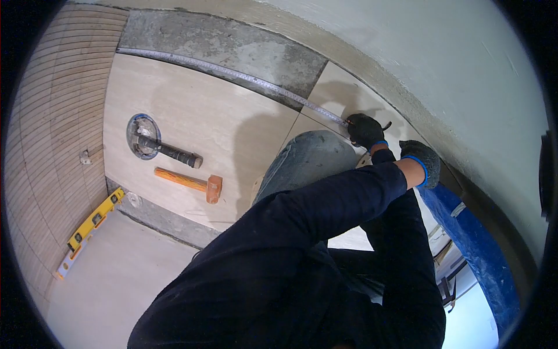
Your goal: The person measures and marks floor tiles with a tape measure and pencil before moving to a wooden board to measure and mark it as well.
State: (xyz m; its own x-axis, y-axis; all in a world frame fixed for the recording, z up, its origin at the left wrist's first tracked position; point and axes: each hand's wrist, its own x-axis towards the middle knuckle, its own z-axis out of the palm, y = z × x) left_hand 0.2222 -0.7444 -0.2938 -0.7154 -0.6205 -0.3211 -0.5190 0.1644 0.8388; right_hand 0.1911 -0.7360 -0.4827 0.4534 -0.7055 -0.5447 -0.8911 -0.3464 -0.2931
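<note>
While our right hand [366, 131] has the tape [250, 78] in curled fingers, the blade runs from the tiled wall [70, 99] along the edge of the big tile [192, 107] and over the corner of the small tile [331, 87]. Case not visible, maybe inside the grip. Our left hand [422, 163] is near the right, fingers bent; can't tell how far they're open or if they hold anything.

Progress, as we read it: tape pulled out and lined up, both tiles down. Strip [232, 43] above the big tile is bare concrete, uncovered; so is the narrow one [168, 220] below. No pencil or mark that we can make out.

Mallet [213, 189] and black-handled tool [180, 155] lie on the big tile, level [96, 220] by the wall, all out of our hands.
</note>
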